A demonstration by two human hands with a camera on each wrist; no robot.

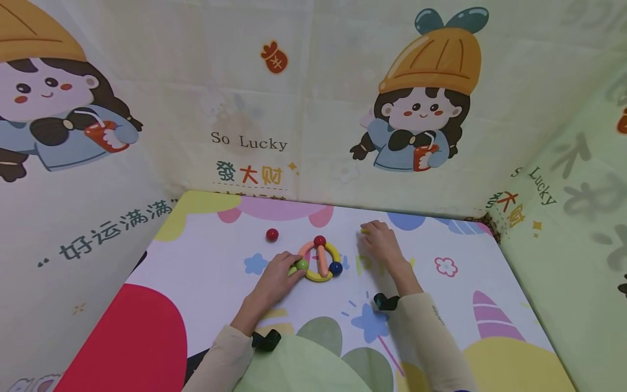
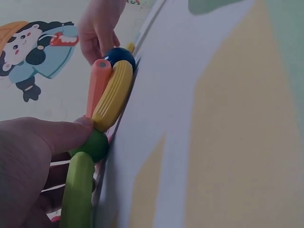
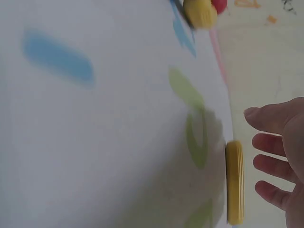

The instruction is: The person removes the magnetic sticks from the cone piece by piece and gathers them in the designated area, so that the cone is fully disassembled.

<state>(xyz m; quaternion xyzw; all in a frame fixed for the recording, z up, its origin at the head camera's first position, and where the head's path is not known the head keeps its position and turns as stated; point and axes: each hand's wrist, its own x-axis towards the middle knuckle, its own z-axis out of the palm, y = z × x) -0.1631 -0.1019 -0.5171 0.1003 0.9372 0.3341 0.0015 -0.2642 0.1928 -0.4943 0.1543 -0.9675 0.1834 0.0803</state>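
A ring of curved rods and balls lies on the table: a pink rod (image 1: 305,249), yellow rods (image 1: 335,250), a red ball (image 1: 319,240) and a dark blue ball (image 1: 335,268). Inside the ring is a straight salmon rod (image 1: 322,261). My left hand (image 1: 276,280) pinches the green ball (image 2: 96,146) at the ring's left side, thumb on top. From that ball a curved green rod (image 2: 78,190) sticks out below. Over on the right, my right hand (image 1: 383,245) is beside a loose yellow rod (image 3: 234,183), its fingers apart and not around it.
A loose red ball (image 1: 272,234) sits behind the left hand. The table (image 1: 215,239) carries a colourful printed pattern, and printed cloth walls (image 1: 313,109) stand at its back and sides. Both wrists wear small black camera mounts (image 1: 266,340).
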